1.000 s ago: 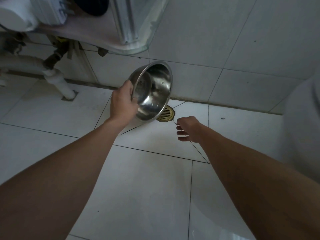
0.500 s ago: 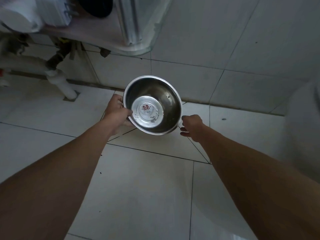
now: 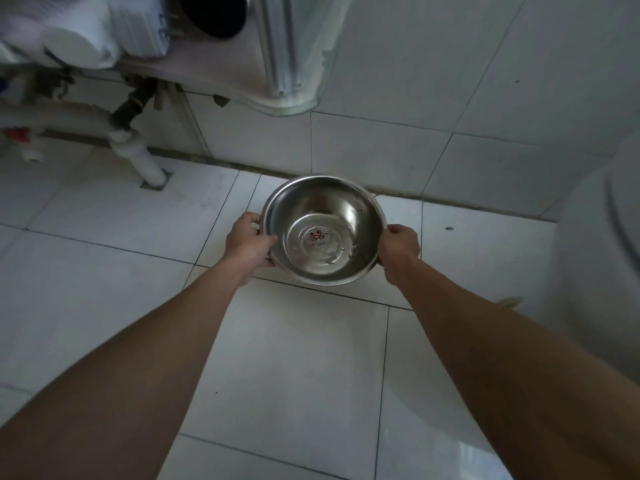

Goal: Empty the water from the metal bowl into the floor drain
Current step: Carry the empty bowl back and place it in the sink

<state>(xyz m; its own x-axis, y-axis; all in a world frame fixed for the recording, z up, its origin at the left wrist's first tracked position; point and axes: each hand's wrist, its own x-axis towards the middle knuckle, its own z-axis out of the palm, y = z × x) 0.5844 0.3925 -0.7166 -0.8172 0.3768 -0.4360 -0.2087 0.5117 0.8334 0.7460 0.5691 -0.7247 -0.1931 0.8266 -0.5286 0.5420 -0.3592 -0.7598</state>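
I hold a shiny metal bowl (image 3: 323, 228) level above the white tiled floor, close to the wall. Its mouth faces up at me and a red-marked sticker shows on its bottom; only a few drops cling inside. My left hand (image 3: 247, 242) grips the left rim and my right hand (image 3: 398, 247) grips the right rim. The floor drain is hidden beneath the bowl.
A white drain pipe (image 3: 138, 157) enters the floor at the left, under a shelf (image 3: 214, 77) with a metal post. A white rounded fixture (image 3: 602, 271) stands at the right. White floor tiles (image 3: 294, 368) lie in front of me.
The bowl has turned from tipped on its side over the drain to level and upright. My right hand came up and took hold of its right rim. The drain went out of sight.
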